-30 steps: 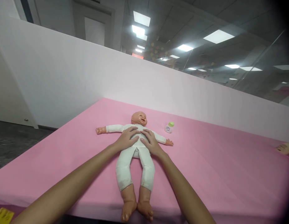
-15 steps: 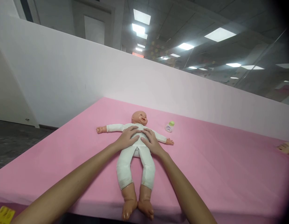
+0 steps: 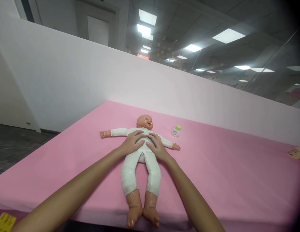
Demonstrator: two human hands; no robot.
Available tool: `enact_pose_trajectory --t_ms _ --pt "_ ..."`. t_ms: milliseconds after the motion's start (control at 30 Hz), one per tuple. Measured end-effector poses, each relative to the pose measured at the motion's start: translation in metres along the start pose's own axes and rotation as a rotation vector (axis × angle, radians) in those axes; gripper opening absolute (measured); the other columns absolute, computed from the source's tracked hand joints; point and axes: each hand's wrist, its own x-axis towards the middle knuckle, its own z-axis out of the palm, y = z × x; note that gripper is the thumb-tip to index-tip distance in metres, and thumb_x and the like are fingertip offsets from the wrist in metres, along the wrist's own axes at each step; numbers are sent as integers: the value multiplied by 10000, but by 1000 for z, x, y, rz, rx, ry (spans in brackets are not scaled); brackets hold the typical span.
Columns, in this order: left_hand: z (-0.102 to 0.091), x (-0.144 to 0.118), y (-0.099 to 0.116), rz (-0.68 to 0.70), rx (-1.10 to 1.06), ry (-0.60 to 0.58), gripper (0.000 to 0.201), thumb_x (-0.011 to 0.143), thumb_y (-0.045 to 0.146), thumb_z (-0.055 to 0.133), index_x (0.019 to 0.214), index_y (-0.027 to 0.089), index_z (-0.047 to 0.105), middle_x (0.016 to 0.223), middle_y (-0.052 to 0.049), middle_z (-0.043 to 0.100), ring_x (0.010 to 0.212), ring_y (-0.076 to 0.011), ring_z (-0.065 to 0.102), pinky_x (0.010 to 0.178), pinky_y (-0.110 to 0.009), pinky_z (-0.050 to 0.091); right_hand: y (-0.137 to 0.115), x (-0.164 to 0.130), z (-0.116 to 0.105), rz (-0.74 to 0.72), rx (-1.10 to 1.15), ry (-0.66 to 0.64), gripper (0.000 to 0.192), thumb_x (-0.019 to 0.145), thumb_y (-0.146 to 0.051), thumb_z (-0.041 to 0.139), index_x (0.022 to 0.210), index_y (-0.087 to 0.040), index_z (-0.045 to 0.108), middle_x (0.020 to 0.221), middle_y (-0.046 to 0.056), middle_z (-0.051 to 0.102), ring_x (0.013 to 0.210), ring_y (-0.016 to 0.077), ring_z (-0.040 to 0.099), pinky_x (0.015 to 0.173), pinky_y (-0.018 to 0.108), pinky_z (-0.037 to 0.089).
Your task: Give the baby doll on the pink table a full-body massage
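- Setting: I see an office hall with ceiling light panels, glass partitions on the right and a white wall behind a pink tabletop.
- Doll: lies face up near the tabletop's middle and front, head away from me, bare feet over the near edge. Its long axis runs straight from me toward the wall; its arms are spread out to both sides.
- Doll, appearance: hard plastic head, hands and feet in a flesh tone; soft white one-piece body, a little soiled at the lower legs.
- Left hand: palm down on the doll's chest, left of its midline, fingers spread and flat, pressing rather than gripping.
- Right hand: palm down on the chest, right of the midline, fingers likewise spread and laid flat, closed on nothing.
- Relation: the fingertips of both hands nearly meet over the upper chest; both hands are equally near, and the doll's legs run back toward me between my forearms.
- Bottle: small, green cap, lying beside the doll's head on my right, apart from the doll's outstretched hand.
- Yellow card: at the bottom left corner, well apart.
- Tan object: at the far right edge, too cut off to identify.
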Motion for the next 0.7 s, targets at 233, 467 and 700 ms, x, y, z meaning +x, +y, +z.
enact_pose_trajectory --t_ms 233,467,700 --pt "0 0 0 -5 -5 -6 380 1008 372 513 1335 264 674 1457 -95 540 1376 -298 495 1214 -523 359 2 0 0 3 10 -4 448 1008 -535 548 1420 -358 561 1510 54 446 1474 252 366 1272 496 276" --pt "0 0 0 10 9 2 376 1004 367 516 1337 282 671 1441 -90 556 1362 -297 512 1203 -523 377 4 1 1 -4 10 2 448 1006 -534 552 1417 -357 562 1501 57 452 1467 252 374 1266 498 287" --pt "1 0 -2 20 10 18 369 1002 365 526 1328 276 676 1436 -92 561 1351 -301 521 1194 -527 388 1 1 0 8 9 -2 454 1004 -542 545 1416 -353 564 1503 59 451 1465 259 376 1262 504 294"
